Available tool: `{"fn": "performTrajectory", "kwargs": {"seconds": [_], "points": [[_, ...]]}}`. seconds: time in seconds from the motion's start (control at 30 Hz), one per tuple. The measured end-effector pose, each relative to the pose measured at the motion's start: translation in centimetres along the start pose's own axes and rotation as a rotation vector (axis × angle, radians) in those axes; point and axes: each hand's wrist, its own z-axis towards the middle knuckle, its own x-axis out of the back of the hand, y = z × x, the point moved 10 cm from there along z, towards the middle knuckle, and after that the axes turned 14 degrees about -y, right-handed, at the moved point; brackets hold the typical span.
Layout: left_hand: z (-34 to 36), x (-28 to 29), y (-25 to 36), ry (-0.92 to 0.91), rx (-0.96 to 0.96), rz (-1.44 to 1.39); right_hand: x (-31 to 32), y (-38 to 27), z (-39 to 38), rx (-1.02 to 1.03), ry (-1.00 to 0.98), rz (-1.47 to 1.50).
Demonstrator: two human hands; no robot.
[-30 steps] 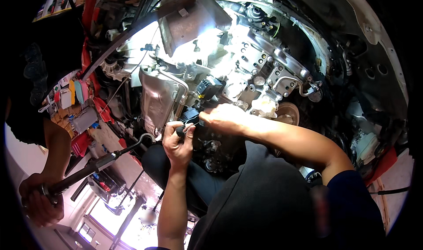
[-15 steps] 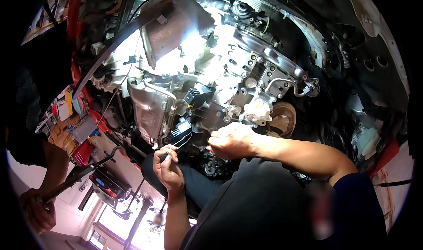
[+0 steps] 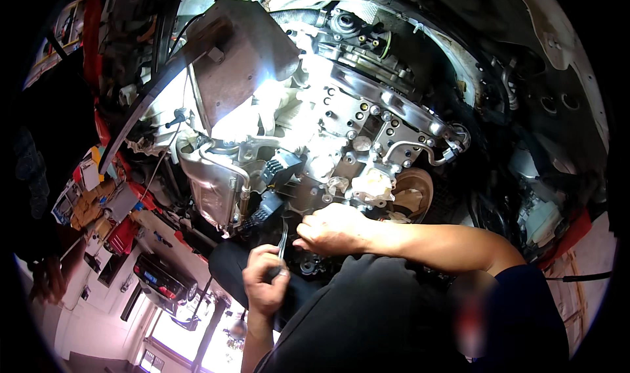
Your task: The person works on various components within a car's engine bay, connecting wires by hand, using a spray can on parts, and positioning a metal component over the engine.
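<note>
My left hand point(image 3: 264, 281) is closed around a pair of thin pale strands point(image 3: 283, 238), which look like wires or slim metal prongs. Their upper end runs toward the dark gap below a black ribbed connector point(image 3: 266, 209). Close by on the right, my right hand point(image 3: 333, 230) is curled against the lower part of an exposed engine point(image 3: 308, 192). Whatever its fingers hold is hidden. A second black ribbed block point(image 3: 281, 167) sits just above the first, beside a silver heat shield point(image 3: 209, 188).
A brown-grey panel point(image 3: 239, 58) hangs over the upper left of the engine bay. A round tan opening point(image 3: 413, 192) lies right of my hands. At far left is another person's hand point(image 3: 49, 278). Behind are a cluttered bench point(image 3: 98, 205) and a dark car point(image 3: 161, 278).
My left hand has moved right, closer to my right hand, and the strands now stand nearly upright. The view has shifted slightly. The other person's bar has left its earlier place.
</note>
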Motion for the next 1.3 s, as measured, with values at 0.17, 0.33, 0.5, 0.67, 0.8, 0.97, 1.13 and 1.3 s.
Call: {"fn": "performTrajectory", "kwargs": {"seconds": [0.17,0.33,0.5,0.67,0.8,0.97,1.13,1.3], "points": [[1.8,-4.4,1.0,-0.357,-0.010,0.183,0.2,0.2,-0.3,0.005,-0.004,-0.009],[2.3,-2.9,1.3,-0.271,0.000,0.021,-0.7,-0.5,0.0,0.121,-0.160,0.148],[1.4,1.7,2.5,0.255,-0.059,0.273,-1.6,-0.2,0.5,0.080,-0.306,0.158],[4.0,2.4,2.5,0.401,0.119,0.840,-2.2,-0.6,0.3,0.119,-0.359,0.014],[3.6,3.0,1.4,0.350,0.083,0.795,-3.1,-0.6,0.4,0.115,-0.426,-0.094],[4.0,1.2,1.1,0.209,-0.071,0.640,-2.7,-1.2,0.6,0.180,-0.289,-0.154],[3.6,-1.2,-0.4,0.249,0.070,0.401,-2.2,-1.2,0.0,0.224,-0.300,-0.254],[3.0,-1.3,-0.5,0.267,0.146,0.257,-1.3,-2.5,0.8,0.293,-0.276,-0.217]]}}
